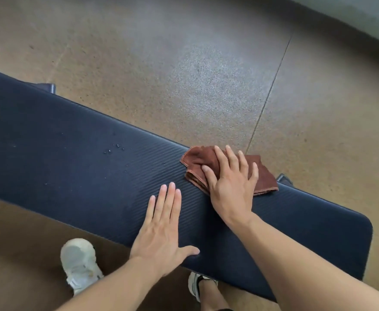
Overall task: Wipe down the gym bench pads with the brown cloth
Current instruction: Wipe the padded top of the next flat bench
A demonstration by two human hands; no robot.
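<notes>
Bench pad (76,153), just one, long and dark navy with fine ribbed lines and rounded corners. One brown cloth (265,176), fuzzy and folded with stitched edges, sits on the pad's far edge toward its right end. The right hand (231,187) presses it flat, fingers spread and straight. The left hand (161,230) lies palm-down on the bare pad, fingers straight too. A few water drops (114,148) bead further left. Two white sneakers (79,263) stand on the speckled tan floor (184,63).
</notes>
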